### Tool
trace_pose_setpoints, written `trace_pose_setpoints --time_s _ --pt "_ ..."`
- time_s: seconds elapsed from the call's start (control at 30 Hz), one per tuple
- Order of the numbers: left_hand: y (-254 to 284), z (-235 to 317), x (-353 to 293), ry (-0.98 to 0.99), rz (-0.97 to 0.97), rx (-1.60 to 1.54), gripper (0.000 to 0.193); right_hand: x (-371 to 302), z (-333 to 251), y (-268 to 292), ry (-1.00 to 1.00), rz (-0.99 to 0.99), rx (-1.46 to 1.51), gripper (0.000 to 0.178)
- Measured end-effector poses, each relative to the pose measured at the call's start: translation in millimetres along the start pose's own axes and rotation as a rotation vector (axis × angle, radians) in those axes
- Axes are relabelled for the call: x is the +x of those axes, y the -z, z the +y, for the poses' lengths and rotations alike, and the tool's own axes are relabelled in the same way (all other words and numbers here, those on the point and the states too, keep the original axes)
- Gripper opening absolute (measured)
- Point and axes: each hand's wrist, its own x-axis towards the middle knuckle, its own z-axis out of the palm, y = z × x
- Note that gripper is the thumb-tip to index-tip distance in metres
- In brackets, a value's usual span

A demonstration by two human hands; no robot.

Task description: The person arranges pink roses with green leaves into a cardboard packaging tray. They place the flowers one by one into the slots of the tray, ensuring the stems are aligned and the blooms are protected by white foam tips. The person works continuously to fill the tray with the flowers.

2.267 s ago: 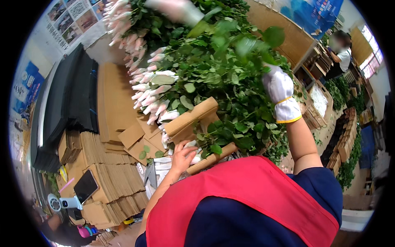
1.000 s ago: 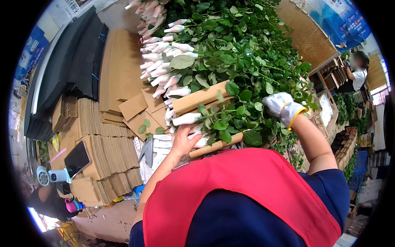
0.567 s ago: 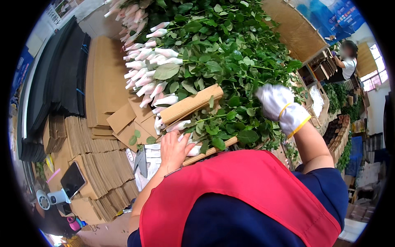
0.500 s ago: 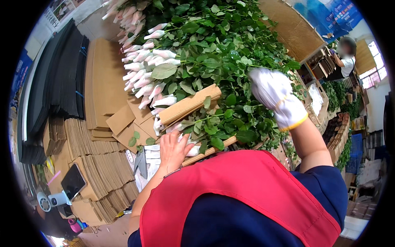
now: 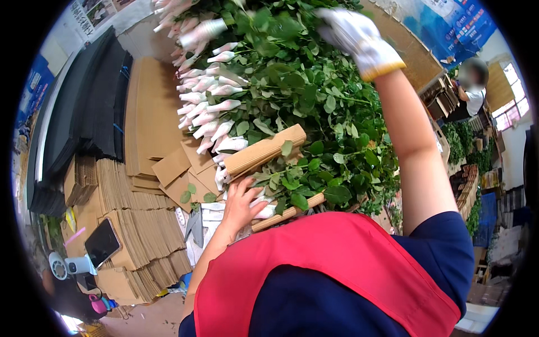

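Observation:
White foam-netted rose buds and their leafy green stems lie in a large pile before me. My bare left hand, fingers apart, rests by the near netted buds at the lower end of a piece of corrugated cardboard, which lies over some stems. My right hand, in a white glove with a yellow cuff, is over the far part of the pile, its fingers curled and blurred. In line with it, a netted rose is smeared by motion; its stem appears to be in that hand, though the grip is partly hidden.
Flat cardboard sheets and stacked corrugated cardboard stand at left, beside black sheets. Grey scissors lie near my left forearm. A phone and a small fan are lower left. Another person stands far right.
My right hand has moved away from me and slightly left, from the middle of the leaves to the far part. A netted rose there now blurs with motion. My left hand has barely moved.

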Motion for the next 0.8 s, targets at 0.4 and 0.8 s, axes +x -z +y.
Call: trace_pose_setpoints --time_s 0.4,0.8 --pt "-13 0 -8 0.179 0.056 -0.11 0.046 -70 -86 -101 -0.423 -0.659 0.348 0.034" --pt "-5 -12 -7 0.128 0.03 -0.021 0.046 -70 -89 -10 -0.458 -0.429 0.547 0.051"
